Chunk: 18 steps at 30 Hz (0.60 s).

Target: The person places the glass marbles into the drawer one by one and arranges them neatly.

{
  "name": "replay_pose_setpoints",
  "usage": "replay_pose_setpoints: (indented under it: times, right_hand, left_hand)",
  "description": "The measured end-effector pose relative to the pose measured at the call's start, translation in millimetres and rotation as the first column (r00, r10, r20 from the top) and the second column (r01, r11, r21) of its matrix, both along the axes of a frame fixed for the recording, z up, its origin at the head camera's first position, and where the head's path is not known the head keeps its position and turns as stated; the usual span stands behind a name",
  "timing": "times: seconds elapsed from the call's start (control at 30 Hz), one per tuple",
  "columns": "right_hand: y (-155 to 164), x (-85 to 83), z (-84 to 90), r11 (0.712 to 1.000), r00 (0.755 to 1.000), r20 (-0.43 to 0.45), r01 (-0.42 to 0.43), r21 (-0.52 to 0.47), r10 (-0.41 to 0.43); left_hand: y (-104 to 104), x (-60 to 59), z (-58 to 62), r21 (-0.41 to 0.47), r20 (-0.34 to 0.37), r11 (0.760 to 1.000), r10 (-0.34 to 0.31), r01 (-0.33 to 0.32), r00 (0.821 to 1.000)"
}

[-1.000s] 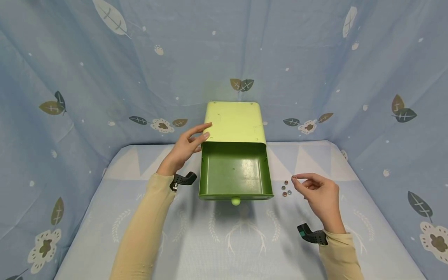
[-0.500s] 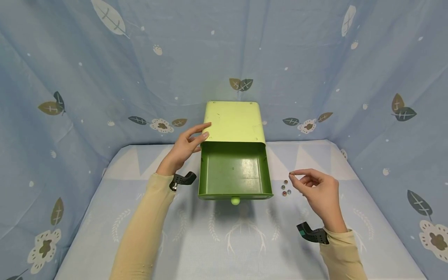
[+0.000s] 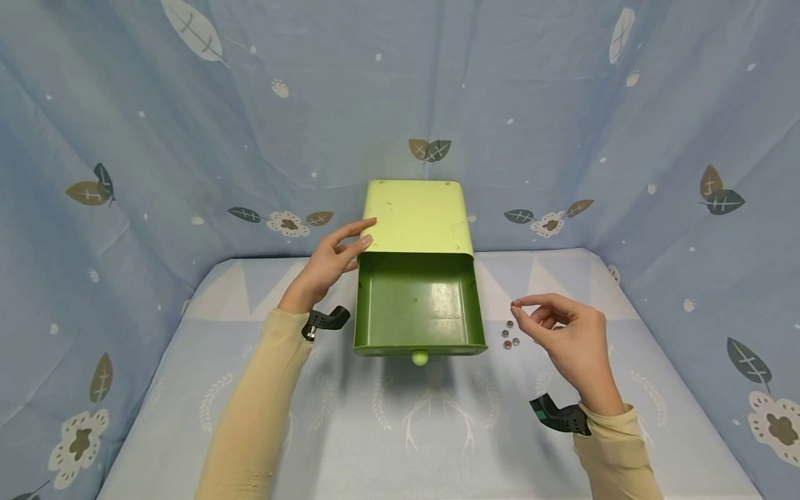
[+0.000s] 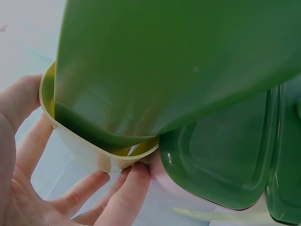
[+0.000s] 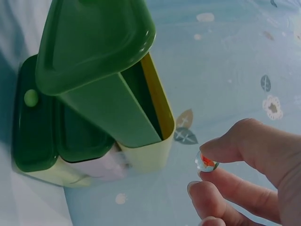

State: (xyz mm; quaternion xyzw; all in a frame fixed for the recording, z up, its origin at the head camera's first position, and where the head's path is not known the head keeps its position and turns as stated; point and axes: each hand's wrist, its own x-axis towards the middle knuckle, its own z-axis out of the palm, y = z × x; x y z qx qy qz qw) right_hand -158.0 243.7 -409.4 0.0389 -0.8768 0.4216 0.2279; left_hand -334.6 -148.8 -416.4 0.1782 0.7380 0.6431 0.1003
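Blue leaf-print cloth point(image 3: 187, 139) covers table and walls. From the head, the left hand point(image 3: 325, 267) rests straight fingers on the pale green box point(image 3: 417, 215), its drawer point(image 3: 417, 305) pulled out; the right hand point(image 3: 565, 340) pinches a marble point(image 3: 516, 304) above four marbles point(image 3: 510, 335). Left wrist: fingertips point(image 4: 136, 172) touch the box's corner. Right wrist: thumb and forefinger pinch the marble.

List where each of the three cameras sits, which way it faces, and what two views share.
Head: above, facing forward and down at the green drawer box, the marbles on the table, both sleeves, left hand and right hand.
Left wrist: at the left hand, facing its fingers pressed against the box's pale casing.
Right wrist: by the right hand, facing the pinched marble and the box.
Shared: head and right wrist both show that marble.
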Motion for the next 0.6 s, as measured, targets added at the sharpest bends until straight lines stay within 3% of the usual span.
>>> replay_pose_setpoints:
  times: [0.6]
  right_hand:
    - [-11,-0.8,16.4,0.997,0.997,-0.018,-0.076,-0.034,0.075]
  left_hand:
    - [1,2.4,1.9,-0.001,-0.003,1.0,-0.001,0.001,1.0]
